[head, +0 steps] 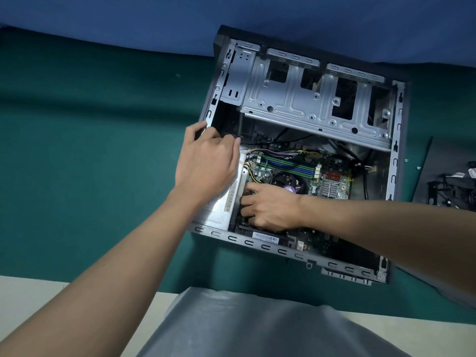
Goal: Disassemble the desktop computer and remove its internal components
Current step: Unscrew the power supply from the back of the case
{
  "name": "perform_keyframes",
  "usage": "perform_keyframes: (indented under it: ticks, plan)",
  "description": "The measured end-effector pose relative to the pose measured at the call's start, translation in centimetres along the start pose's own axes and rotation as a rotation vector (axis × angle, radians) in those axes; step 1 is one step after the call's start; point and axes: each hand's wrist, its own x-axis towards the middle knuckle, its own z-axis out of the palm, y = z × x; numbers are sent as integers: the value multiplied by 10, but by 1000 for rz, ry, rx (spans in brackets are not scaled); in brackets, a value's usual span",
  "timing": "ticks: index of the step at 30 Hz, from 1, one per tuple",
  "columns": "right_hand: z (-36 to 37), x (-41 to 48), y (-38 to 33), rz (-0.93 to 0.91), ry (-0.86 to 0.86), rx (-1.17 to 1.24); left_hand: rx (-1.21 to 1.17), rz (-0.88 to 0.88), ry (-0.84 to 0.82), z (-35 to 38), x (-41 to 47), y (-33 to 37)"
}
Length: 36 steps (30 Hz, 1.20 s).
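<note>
On the green tabletop (103, 176), our left grip (208, 163) clamps the power supply (224, 202); the right grip (270, 207), its hold unclear, probably must unplug cables (280, 152) next.

Two bare forearms (121, 264), plain smooth grey garment (244, 328)

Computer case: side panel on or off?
Off. The computer case lies open-side up; its motherboard and drive cage show, and the right hand reaches inside.

The computer case (257, 244) is lying open on its side on the green worktop (103, 150), showing a bare metal drive cage (296, 99), a green motherboard (332, 188) and a silver power supply (224, 207) sitting along its left wall.
</note>
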Motion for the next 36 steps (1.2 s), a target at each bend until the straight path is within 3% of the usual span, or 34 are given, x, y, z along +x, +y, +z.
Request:
perform_keyframes:
  ticks: [17, 36]
  plan:
    - [5, 2, 1, 77, 65, -32, 5, 3, 18, 0, 0, 0]
    - [9, 2, -6, 155, -29, 110, -4, 10, 23, 1, -1, 0]
